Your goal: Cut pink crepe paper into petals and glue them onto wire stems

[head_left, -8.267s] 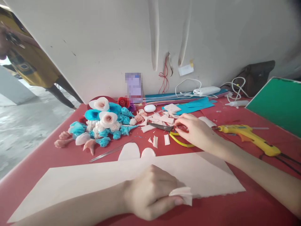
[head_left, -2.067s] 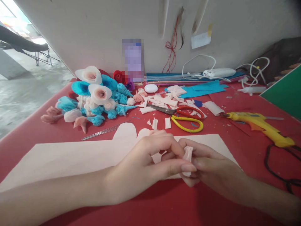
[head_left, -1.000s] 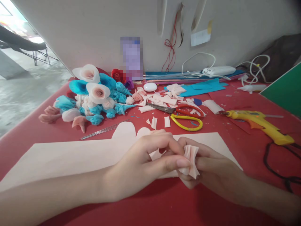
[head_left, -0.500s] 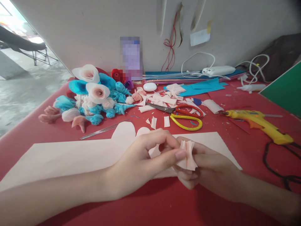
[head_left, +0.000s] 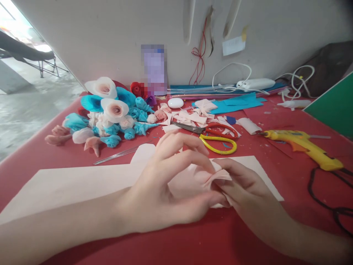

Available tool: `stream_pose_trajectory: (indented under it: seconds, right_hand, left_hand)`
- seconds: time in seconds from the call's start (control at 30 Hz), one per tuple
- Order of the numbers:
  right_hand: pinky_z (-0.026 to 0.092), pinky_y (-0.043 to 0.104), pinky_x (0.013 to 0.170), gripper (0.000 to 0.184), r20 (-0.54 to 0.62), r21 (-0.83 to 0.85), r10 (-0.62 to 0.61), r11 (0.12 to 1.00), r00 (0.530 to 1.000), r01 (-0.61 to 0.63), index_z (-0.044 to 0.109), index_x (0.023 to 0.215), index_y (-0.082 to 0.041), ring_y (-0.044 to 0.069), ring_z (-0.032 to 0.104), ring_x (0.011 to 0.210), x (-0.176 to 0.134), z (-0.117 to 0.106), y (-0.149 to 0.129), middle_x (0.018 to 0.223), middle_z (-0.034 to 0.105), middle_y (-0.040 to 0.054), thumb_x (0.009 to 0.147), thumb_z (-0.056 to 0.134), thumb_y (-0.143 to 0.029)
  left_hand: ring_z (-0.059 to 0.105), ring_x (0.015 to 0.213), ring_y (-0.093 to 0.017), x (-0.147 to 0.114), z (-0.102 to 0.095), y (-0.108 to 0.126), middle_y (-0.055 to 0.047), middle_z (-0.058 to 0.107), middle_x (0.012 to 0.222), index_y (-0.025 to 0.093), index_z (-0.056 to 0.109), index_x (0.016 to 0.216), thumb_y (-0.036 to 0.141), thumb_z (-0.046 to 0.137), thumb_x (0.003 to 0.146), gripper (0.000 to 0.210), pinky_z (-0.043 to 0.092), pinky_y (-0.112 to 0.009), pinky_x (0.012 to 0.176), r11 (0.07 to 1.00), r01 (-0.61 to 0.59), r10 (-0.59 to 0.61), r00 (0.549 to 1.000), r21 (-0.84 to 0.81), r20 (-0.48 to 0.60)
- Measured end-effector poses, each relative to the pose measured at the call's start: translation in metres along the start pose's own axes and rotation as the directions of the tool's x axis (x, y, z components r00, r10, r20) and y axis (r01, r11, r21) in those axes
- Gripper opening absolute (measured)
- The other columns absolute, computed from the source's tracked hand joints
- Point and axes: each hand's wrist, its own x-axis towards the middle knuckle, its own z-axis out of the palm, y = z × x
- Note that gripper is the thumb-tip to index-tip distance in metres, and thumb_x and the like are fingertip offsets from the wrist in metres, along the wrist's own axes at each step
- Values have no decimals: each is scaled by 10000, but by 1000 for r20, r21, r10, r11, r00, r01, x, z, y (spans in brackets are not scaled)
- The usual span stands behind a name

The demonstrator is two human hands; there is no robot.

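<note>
Between my hands is a small pale pink crepe paper piece (head_left: 217, 177), creased and flaring at its top edge. My right hand (head_left: 249, 193) pinches it from the right. From the left, my left hand (head_left: 168, 180) curves round it, with the index fingertip at its top and the thumb at its lower side; the other fingers are lifted. Part of the paper is hidden behind the fingers. Under both hands lies a long pale pink paper sheet (head_left: 82, 180), and a rounded paper petal (head_left: 142, 154) shows behind my left hand.
Scissors (head_left: 217, 143) with red and yellow handles lie beyond my hands, among pale paper scraps (head_left: 193, 117). A yellow glue gun (head_left: 303, 145) with a black cord is at right. Paper flowers (head_left: 116, 110) are heaped at left, near thin metal wires (head_left: 118, 152). Blue paper (head_left: 237, 103) lies farther back.
My left hand has opened wider, its fingers rising and its thumb dropping below the crepe paper. The paper has turned, so its flared edge now points up and right.
</note>
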Motion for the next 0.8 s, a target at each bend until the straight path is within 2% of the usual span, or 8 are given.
stream_pose_trajectory:
  seconds: [0.13, 0.27, 0.37, 0.47, 0.53, 0.63, 0.7, 0.8]
  right_hand:
    - [343, 124, 481, 198, -61, -212, -165, 966, 984, 149, 669, 836, -313, 43, 423, 600, 3, -1, -1, 800, 506, -34, 835, 539, -163]
    - [439, 177, 575, 235, -64, -418, -313, 871, 948, 260, 698, 880, -312, 98, 504, 731, 1, -2, -6, 809, 502, 2, 796, 546, -154]
    - [452, 150, 592, 317, -12, -536, -457, 754, 889, 381, 693, 943, -325, 79, 512, 733, -3, -3, -8, 804, 504, -4, 791, 519, -108]
    - [457, 129, 648, 438, 50, -602, -562, 643, 826, 474, 649, 1039, -351, 64, 516, 798, -6, -5, -8, 854, 518, -18, 786, 498, -28]
    - [462, 135, 654, 455, 78, -617, -587, 606, 806, 501, 632, 1071, -346, 64, 520, 812, -7, -5, -7, 878, 518, -18, 792, 497, -14]
    - [459, 123, 639, 443, 87, -617, -592, 600, 801, 510, 640, 1061, -331, 59, 523, 795, -7, -5, -8, 849, 521, -21, 790, 497, -11]
    - [452, 105, 624, 409, 80, -631, -572, 604, 816, 486, 672, 1005, -296, 51, 520, 746, -7, -3, -11, 803, 524, -22, 774, 499, -6]
    - [440, 107, 540, 337, 47, -646, -529, 631, 847, 430, 703, 887, -234, 55, 512, 659, -6, 0, -14, 750, 535, -13, 755, 482, -18]
  left_hand:
    - [547, 825, -167, 4, -4, -1, -40, 572, 869, 211, 598, 786, 130, 608, 717, 107, 355, -406, 914, 966, -155, 169, 984, 205, -55]
    - [549, 761, -166, 6, -7, -1, -36, 568, 782, 235, 620, 756, 112, 580, 706, 139, 378, -423, 876, 931, -224, 254, 965, 288, -69]
    - [524, 738, -154, 5, -7, -2, -26, 568, 766, 252, 611, 748, 98, 571, 693, 168, 420, -393, 825, 923, -237, 282, 953, 304, -114]
    - [507, 777, -151, 2, -6, -3, -5, 574, 772, 271, 591, 713, 72, 561, 679, 205, 397, -401, 895, 925, -231, 290, 942, 302, -167]
    - [511, 795, -149, 1, -5, -3, 5, 583, 782, 275, 585, 697, 66, 555, 681, 212, 349, -424, 966, 928, -229, 287, 943, 295, -170]
    - [536, 757, -134, 1, -6, -3, 7, 604, 802, 256, 578, 696, 90, 542, 722, 171, 294, -451, 1022, 946, -215, 254, 956, 242, -144]
    - [563, 735, -126, 2, -6, -2, 9, 620, 787, 239, 576, 723, 102, 540, 752, 145, 295, -454, 1026, 964, -197, 217, 972, 178, -96]
    - [591, 751, -126, 3, -7, -1, 19, 635, 751, 216, 578, 772, 78, 555, 755, 141, 378, -406, 966, 986, -153, 155, 987, 71, -29]
